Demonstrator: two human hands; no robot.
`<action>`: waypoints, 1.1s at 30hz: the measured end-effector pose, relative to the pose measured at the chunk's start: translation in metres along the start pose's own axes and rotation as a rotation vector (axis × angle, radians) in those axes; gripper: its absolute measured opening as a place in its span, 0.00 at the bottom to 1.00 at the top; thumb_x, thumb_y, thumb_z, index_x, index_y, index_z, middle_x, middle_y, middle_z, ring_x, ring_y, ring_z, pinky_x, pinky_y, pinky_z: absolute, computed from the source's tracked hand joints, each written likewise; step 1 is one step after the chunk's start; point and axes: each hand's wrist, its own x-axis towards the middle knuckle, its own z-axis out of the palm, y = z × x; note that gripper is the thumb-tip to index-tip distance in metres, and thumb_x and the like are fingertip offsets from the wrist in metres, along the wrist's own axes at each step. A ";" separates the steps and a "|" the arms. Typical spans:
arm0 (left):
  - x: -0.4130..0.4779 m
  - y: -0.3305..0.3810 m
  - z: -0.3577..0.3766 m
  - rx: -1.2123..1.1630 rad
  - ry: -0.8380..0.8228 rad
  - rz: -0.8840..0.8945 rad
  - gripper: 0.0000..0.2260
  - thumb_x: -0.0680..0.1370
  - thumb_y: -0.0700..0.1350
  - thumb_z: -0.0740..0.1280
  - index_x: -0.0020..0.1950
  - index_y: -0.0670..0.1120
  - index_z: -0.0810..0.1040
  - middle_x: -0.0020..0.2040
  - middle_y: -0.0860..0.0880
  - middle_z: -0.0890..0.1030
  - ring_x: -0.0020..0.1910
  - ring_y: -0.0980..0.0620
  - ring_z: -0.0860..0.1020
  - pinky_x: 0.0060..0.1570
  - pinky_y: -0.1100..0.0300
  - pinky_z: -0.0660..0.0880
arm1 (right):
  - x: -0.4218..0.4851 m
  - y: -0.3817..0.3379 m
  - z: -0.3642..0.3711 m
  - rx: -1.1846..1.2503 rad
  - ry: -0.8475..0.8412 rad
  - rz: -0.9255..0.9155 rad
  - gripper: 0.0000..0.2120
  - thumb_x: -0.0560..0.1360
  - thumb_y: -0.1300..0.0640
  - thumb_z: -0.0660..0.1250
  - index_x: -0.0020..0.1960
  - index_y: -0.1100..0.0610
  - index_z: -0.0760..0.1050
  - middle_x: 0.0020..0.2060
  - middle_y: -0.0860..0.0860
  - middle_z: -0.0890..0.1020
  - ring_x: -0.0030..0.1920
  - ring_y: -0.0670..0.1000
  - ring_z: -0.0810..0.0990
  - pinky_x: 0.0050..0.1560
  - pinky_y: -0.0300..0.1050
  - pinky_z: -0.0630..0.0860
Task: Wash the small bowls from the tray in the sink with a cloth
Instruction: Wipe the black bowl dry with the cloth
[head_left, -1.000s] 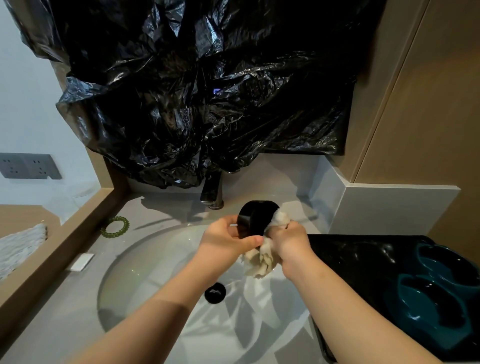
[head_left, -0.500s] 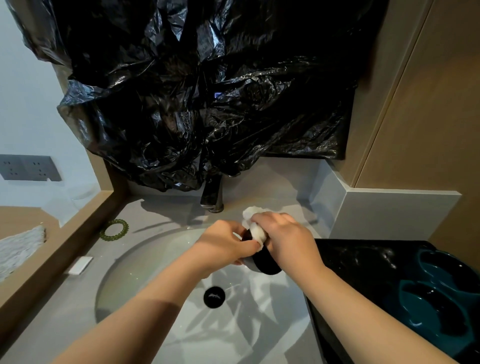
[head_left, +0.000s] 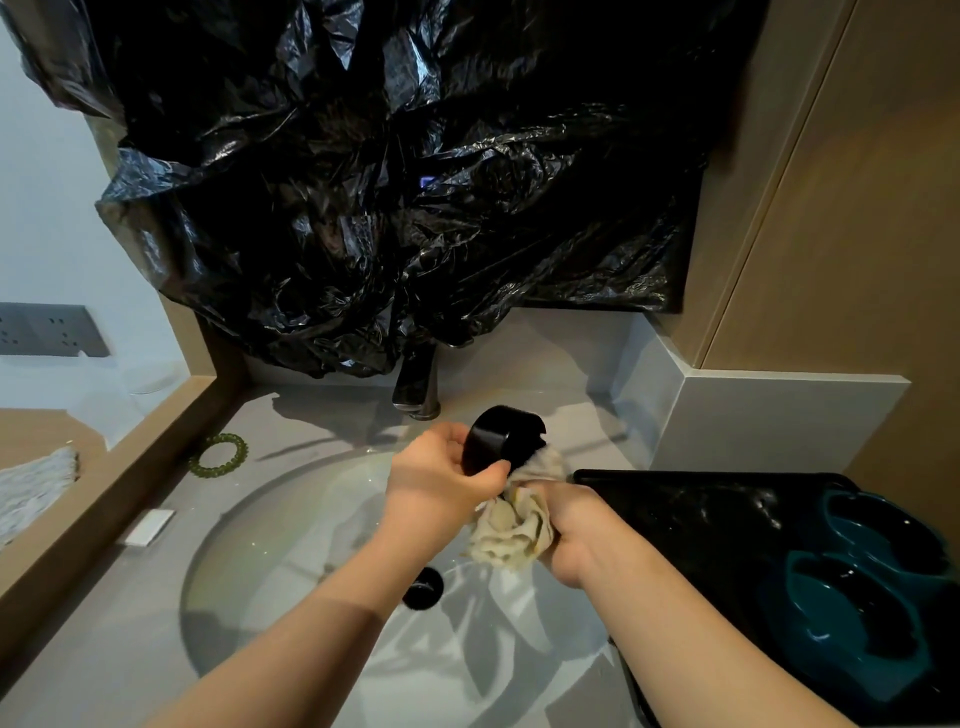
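Over sink (head_left: 249, 545): one bowl (head_left: 493, 441), one cloth (head_left: 514, 525)

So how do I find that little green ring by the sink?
Start at the round white sink basin, then look at the grey counter past its far-left rim, left of the dark faucet. The green spiral hair tie lies flat there by the wooden ledge. It is the only green ring; its nearest neighbour is a flat white rectangle.

Tilted black bowl (head_left: 496, 439) against crumpled beige cloth (head_left: 511, 525)
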 end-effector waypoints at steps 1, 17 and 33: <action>0.001 -0.001 -0.001 0.012 0.036 0.027 0.12 0.68 0.47 0.75 0.45 0.51 0.74 0.36 0.55 0.81 0.37 0.58 0.79 0.35 0.71 0.71 | -0.003 -0.001 0.000 0.019 -0.015 0.004 0.06 0.73 0.66 0.68 0.50 0.64 0.78 0.40 0.58 0.82 0.37 0.55 0.81 0.36 0.44 0.80; 0.010 0.006 0.048 -0.551 -0.581 -0.569 0.08 0.78 0.45 0.66 0.51 0.41 0.77 0.39 0.45 0.85 0.39 0.49 0.84 0.38 0.56 0.81 | -0.039 0.007 -0.112 -0.139 0.403 -0.438 0.05 0.73 0.66 0.64 0.49 0.62 0.75 0.40 0.54 0.78 0.41 0.51 0.77 0.44 0.46 0.75; -0.035 0.017 0.135 0.414 -0.688 0.185 0.11 0.80 0.44 0.60 0.49 0.42 0.81 0.37 0.46 0.80 0.36 0.49 0.78 0.40 0.59 0.75 | -0.084 0.060 -0.184 -0.286 0.689 -0.438 0.03 0.73 0.65 0.62 0.45 0.64 0.73 0.36 0.53 0.74 0.38 0.50 0.71 0.37 0.43 0.66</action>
